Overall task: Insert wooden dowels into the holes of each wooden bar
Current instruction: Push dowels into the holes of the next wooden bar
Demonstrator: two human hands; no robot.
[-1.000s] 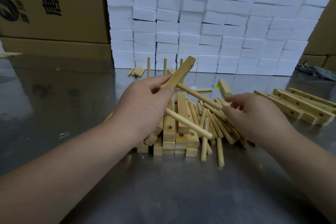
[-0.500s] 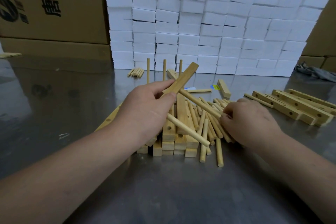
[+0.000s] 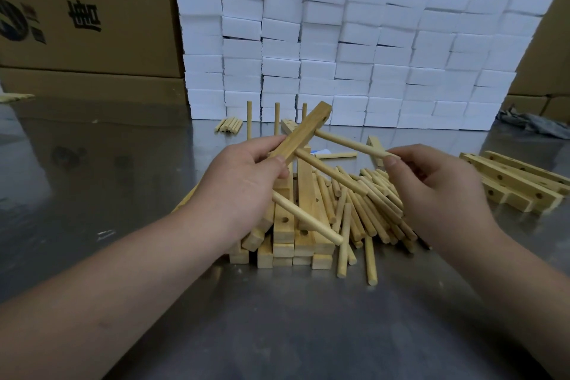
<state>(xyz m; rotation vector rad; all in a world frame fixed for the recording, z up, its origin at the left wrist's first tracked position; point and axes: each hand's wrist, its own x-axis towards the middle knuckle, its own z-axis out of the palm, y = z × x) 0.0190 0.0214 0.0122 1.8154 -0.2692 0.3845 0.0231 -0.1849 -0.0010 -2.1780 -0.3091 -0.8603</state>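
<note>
My left hand point(image 3: 246, 185) grips a wooden bar point(image 3: 305, 131) tilted up to the right above the pile. Two dowels stick out of the bar toward me, one point(image 3: 330, 174) in the middle and one point(image 3: 308, 219) lower down. My right hand point(image 3: 431, 182) pinches a third dowel point(image 3: 348, 142), whose far tip meets the bar just below its upper end. Under the hands lie stacked wooden bars point(image 3: 283, 237) and a heap of loose dowels point(image 3: 370, 207).
On the steel table point(image 3: 277, 318), drilled bars point(image 3: 518, 182) lie at the right. A bar with three upright dowels point(image 3: 277, 120) stands behind the pile, with a small dowel bundle point(image 3: 229, 125) to its left. White foam blocks point(image 3: 354, 55) and cardboard boxes point(image 3: 77, 9) wall off the back.
My right hand lifted out of the dowel heap with one dowel and brought its tip to the upper end of the bar. The left hand kept the bar nearly still.
</note>
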